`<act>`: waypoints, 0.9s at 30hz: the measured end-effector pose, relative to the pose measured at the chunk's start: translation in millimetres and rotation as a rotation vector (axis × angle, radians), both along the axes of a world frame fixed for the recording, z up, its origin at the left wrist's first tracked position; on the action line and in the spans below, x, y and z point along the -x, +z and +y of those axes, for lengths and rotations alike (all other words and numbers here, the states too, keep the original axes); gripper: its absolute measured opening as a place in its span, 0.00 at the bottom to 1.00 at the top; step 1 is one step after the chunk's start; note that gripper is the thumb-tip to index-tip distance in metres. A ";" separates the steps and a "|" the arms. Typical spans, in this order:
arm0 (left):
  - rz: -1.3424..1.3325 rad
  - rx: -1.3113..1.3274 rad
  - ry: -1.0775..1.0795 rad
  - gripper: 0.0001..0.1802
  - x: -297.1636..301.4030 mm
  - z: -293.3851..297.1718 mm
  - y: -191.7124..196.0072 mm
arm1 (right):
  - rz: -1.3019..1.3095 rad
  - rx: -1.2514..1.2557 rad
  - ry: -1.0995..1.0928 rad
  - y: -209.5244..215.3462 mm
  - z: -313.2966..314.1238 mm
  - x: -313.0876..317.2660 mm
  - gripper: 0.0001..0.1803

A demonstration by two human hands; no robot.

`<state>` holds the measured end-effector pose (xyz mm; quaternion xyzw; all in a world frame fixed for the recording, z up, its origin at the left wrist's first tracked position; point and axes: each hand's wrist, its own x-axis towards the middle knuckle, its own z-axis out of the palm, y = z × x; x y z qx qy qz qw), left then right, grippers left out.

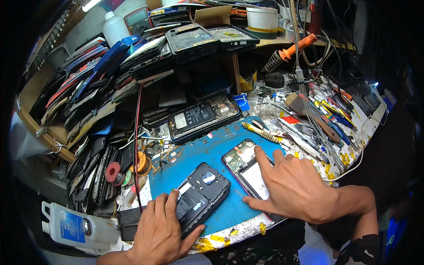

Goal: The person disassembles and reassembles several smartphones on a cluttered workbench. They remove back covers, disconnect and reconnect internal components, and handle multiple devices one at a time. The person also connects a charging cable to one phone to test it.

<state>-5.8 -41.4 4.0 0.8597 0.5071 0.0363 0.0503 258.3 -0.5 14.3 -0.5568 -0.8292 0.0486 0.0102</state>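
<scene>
A black phone (202, 196), its back cover off and its battery and camera part showing, lies tilted on a blue work mat (185, 161). My left hand (157, 225) grips its lower left end, with fingers along the left side and the thumb at the near edge. To the right lies a second opened phone (240, 157), with a bare green circuit board at its top and a white battery below. My right hand (300, 185) spans this one, index finger near the board and thumb on the left edge. The palm hides the phone's right side.
Another opened phone (204, 117) sits at the mat's far edge. A brass-coloured tool (260, 132) and several pens and tweezers lie to the right. A soldering iron with an orange handle (300, 46) stands behind. Stacked phone parts (92, 88) crowd the left, above a white jug (79, 227).
</scene>
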 end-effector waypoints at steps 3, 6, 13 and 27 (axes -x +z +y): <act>0.020 0.020 0.011 0.49 -6.5 -0.5 6.3 | -0.043 0.037 0.009 4.0 2.7 5.3 0.52; 0.097 0.145 0.039 0.58 -6.1 1.4 15.9 | -0.033 0.066 0.099 17.4 9.2 -2.3 0.51; 0.089 0.176 -0.024 0.67 2.6 25.1 29.9 | 0.221 -0.065 0.195 25.7 123.1 -25.7 0.31; -0.091 0.236 0.065 0.55 -8.3 41.4 29.5 | 0.202 -0.062 0.327 -8.9 181.0 -16.5 0.45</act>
